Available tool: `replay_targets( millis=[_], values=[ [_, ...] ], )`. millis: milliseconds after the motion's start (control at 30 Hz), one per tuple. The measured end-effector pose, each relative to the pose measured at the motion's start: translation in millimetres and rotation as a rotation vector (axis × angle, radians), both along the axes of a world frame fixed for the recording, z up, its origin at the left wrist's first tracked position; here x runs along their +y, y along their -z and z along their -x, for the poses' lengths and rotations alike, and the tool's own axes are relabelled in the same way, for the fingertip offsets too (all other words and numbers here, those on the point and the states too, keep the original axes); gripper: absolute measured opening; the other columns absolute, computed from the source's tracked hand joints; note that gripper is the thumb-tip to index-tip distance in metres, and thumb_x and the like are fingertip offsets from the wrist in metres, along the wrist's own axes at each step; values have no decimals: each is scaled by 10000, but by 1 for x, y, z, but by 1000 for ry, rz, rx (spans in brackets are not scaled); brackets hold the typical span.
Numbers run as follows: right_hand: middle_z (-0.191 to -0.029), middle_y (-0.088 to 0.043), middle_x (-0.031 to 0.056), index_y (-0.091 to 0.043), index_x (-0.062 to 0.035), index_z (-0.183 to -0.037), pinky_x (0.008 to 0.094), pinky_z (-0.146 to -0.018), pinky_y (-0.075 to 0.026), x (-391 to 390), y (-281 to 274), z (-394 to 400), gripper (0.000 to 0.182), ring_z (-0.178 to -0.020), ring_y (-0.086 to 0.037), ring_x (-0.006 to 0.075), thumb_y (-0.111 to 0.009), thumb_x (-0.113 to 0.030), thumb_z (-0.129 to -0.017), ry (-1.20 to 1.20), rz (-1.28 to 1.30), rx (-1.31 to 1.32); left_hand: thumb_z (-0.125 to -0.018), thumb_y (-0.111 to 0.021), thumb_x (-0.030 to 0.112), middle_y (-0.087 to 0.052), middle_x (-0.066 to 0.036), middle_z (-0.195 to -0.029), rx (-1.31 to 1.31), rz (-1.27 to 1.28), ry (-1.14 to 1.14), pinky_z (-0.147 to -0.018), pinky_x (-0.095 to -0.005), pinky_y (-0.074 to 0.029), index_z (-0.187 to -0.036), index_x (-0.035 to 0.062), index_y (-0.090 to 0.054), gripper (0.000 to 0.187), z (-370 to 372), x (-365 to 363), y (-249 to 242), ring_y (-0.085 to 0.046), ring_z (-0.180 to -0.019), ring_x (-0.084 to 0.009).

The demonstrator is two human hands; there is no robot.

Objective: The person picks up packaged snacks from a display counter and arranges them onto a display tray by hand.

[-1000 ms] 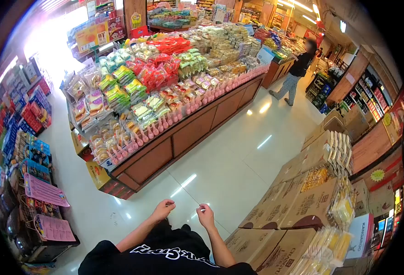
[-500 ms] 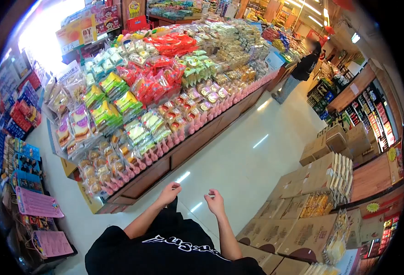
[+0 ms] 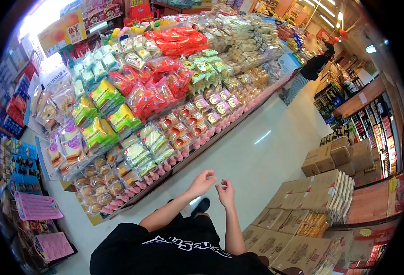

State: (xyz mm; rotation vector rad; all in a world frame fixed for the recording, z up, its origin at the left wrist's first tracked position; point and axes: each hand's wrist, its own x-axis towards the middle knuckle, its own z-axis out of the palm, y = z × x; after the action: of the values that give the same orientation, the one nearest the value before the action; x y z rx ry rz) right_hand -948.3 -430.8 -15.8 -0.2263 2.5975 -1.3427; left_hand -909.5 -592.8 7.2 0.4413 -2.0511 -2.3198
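Observation:
My left hand (image 3: 202,183) is held out in front of my body over the aisle, its fingers loosely bent and apart with nothing in them. Close beside it, my right hand (image 3: 225,192) is raised, palm turned inward, fingers slightly curled and empty. The two hands do not touch each other. Nearest to them is the front edge of a display stand, with packaged egg-tart-like pastries (image 3: 179,141) and wrapped cakes (image 3: 137,153) in rows. Green-and-yellow bread packs (image 3: 99,133) and red bags of snacks (image 3: 156,94) lie further back.
A pink ruffled trim (image 3: 170,161) runs along the stand's edge. Stacked cardboard boxes (image 3: 302,245) line the right side. Pink baskets (image 3: 37,206) stand at the left. A person in dark clothes (image 3: 312,68) stands by the far end. The pale floor (image 3: 266,142) lies between.
Both hands have come closer together and moved up and right in view. The stand appears nearer, and my shoe now shows below. The other person appears further right.

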Motion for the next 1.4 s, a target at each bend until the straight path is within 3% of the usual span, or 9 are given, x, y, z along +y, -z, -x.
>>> replay_targets(
  millis=[233, 333, 600, 833, 1033, 1067, 1167, 1200, 1400],
  values=[
    [-1107, -610, 151, -530, 23, -1185, 337, -778, -504, 1, 4, 99, 491, -913, -605, 214, -702, -205, -785, 21, 39, -21, -856, -629, 282, -535, -196, -1255, -83, 80, -77, -937, -371, -444, -1273, -34, -459, 550, 70, 0, 9, -539, -1143, -269],
    [-1128, -607, 150, -530, 14, -1193, 353, -819, -493, 4, 6, 143, 496, -959, -592, 225, -699, -219, -789, -27, 51, -24, -865, -635, 227, -504, -137, -1287, -115, 142, -181, -943, -333, -431, -1305, -20, -428, 546, 118, -1, 8, -514, -1150, -218],
    [-1181, -586, 171, -515, 3, -1220, 368, -874, -476, 8, -12, 249, 521, -1069, -562, 276, -693, -235, -792, -212, 100, 1, -835, -646, 259, -400, -222, -1395, -157, 130, -301, -1030, -384, -367, -1396, -39, -292, 727, 230, 17, -6, -429, -1272, -307],
    [-1215, -537, 231, -490, 34, -1216, 400, -980, -392, -2, -29, 332, 521, -1138, -506, 368, -675, -234, -810, -336, 166, 106, -832, -638, 225, -442, -214, -1344, -195, 182, -480, -1005, -388, -376, -1406, -39, -264, 733, 284, 18, -7, -443, -1243, -317],
    [-1208, -561, 210, -496, 35, -1227, 374, -983, -397, -42, -25, 398, 551, -1159, -520, 323, -695, -238, -792, -412, 165, 155, -827, -617, 130, -495, -171, -1268, -9, 15, -523, -967, -363, -393, -1367, -4, -286, 647, 329, -15, 7, -495, -1155, -240],
    [-1180, -572, 195, -494, 35, -1225, 364, -950, -420, -51, -21, 408, 547, -1108, -546, 305, -696, -230, -792, -427, 184, 180, -822, -608, 91, -579, -135, -1119, 11, -62, -572, -828, -310, -467, -1286, 24, -335, 543, 336, -15, 7, -582, -973, -190],
    [-1092, -602, 167, -490, 35, -1224, 358, -871, -463, -74, -37, 431, 544, -1001, -586, 276, -699, -214, -788, -521, 124, 82, -863, -586, 62, -601, -109, -942, -149, -152, -495, -613, -282, -487, -1215, 12, -355, 425, 357, -39, 12, -601, -714, -153],
    [-997, -615, 154, -485, 33, -1232, 358, -793, -486, -82, -28, 439, 547, -906, -603, 249, -701, -196, -785, -518, 123, 144, -861, -578, 73, -589, -96, -812, -164, -204, -547, -449, -276, -436, -1165, 26, -361, 376, 368, -42, 4, -538, -521, -130],
    [-1080, -601, 229, -456, 73, -1262, 376, -842, -477, -130, -32, 484, 615, -968, -602, 305, -678, -239, -779, -616, 59, -51, -859, -551, 136, -595, -124, -873, -415, -238, -536, -385, -293, -414, -1248, 67, -353, 442, 400, -77, 1, -579, -564, -170]
  ],
)
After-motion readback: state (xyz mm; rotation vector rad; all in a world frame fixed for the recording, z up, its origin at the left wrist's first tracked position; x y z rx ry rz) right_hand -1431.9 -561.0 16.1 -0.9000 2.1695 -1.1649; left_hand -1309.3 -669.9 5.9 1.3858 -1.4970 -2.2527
